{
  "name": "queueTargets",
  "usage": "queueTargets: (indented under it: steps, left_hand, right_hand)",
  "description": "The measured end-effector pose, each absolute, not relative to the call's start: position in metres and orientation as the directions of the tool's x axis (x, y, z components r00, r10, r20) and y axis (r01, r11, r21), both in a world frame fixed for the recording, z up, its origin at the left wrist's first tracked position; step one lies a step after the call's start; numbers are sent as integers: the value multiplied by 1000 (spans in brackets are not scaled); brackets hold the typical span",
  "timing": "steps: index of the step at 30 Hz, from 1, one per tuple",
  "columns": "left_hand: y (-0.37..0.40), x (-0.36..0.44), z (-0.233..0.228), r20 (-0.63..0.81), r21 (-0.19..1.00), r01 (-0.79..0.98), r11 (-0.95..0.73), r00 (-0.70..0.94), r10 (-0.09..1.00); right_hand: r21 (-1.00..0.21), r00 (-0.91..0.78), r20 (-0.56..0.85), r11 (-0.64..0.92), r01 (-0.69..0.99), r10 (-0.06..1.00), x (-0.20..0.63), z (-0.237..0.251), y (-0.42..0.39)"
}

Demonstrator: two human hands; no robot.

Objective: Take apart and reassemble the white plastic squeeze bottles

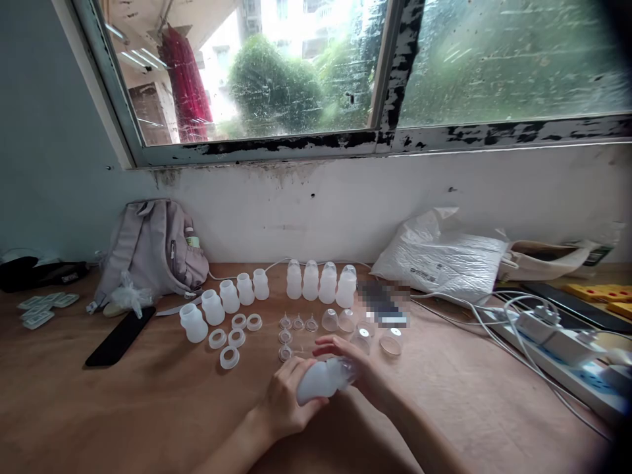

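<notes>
1. The left hand (284, 398) wraps its fingers around a white, translucent silicone bottle (322, 380), gripping its rounded body from below and behind.
2. The bottle lies tilted on its side, held just above the desk (148, 408), its narrower end pointing toward the right hand (353, 362).
3. The right hand meets the bottle at that end, its fingers curled closed over the neck; what they pinch there is blurred.
4. The bottle looks milky and soft-walled, with a smooth matte surface and a bulbous base.
5. Just beyond the bottle lie small clear valves (297, 322) and clear domed caps (338, 320) on the desk.
6. Farther beyond the bottle stands a row of four capped bottles (320, 282), and to their left a curved row of five open bottles (222, 299).
7. White rings (232, 338) lie between that open row and the held bottle.
8. Well to the left of the bottle lies a black phone (120, 336), with a grey backpack (153, 247) behind it.
9. To the right of the bottle sit a white plastic bag (439, 253) and a power strip (557, 345) with white cables.
</notes>
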State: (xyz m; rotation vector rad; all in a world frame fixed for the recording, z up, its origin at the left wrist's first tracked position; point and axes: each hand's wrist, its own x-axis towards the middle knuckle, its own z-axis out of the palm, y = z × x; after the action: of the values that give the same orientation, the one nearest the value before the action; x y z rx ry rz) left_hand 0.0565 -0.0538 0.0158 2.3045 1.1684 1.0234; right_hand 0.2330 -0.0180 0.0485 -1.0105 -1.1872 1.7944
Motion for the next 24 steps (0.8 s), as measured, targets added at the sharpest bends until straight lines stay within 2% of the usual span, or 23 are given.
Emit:
queueTargets:
  steps: [4, 8, 15, 21, 24]
  left_hand:
    - [-55, 65, 17, 393, 609, 593, -528, 353, 849]
    - [-55, 59, 21, 356, 606, 577, -549, 420, 835]
    - [-50, 54, 23, 268, 769, 421, -481, 471, 840]
    - [-50, 58, 18, 284, 803, 387, -453, 420, 862]
    - [-49, 60, 18, 301, 807, 378, -454, 398, 867]
  right_hand:
    - [-932, -350, -236, -313, -181, 907, 235, 58, -16]
    - [-935, -278, -237, -296, -194, 931, 230, 58, -17]
    - [-901, -478, -124, -301, -314, 869, 242, 73, -20]
    - [-836, -389, 1, -213, -506, 921, 236, 62, -21]
    - [-853, -366, 46, -154, -499, 929, 232, 57, -22]
